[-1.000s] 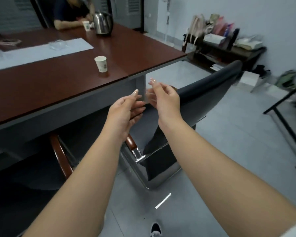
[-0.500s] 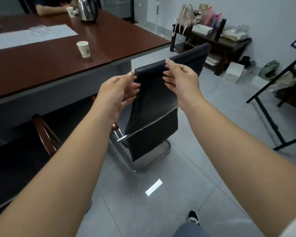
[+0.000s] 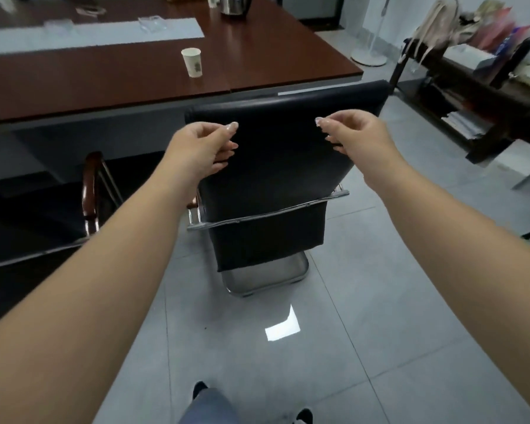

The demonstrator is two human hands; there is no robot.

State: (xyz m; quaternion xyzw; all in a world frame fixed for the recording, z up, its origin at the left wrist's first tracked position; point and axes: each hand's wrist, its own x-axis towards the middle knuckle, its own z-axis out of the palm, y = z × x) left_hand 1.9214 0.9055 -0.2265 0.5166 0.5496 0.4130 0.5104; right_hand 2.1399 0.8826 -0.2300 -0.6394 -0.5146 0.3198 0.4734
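Note:
A black office chair (image 3: 276, 179) with a chrome frame stands on the grey tiled floor, its back toward me and its top edge near the table. My left hand (image 3: 204, 145) hovers in front of the left side of the backrest, fingers loosely curled, holding nothing. Level with it, my right hand (image 3: 354, 133) hangs before the right side of the backrest, also loosely curled and holding nothing. I cannot tell whether the fingertips touch the leather.
A long brown table (image 3: 110, 84) carries a paper cup (image 3: 192, 62), a kettle (image 3: 235, 4) and a white runner. A second chair with a wooden armrest (image 3: 90, 185) stands on the left. A cluttered dark shelf (image 3: 478, 87) is on the right. My shoes show at the bottom.
My hands held the chair's top edge close together half a second ago; now they are spread apart and off the edge. The chair's back has turned square to me.

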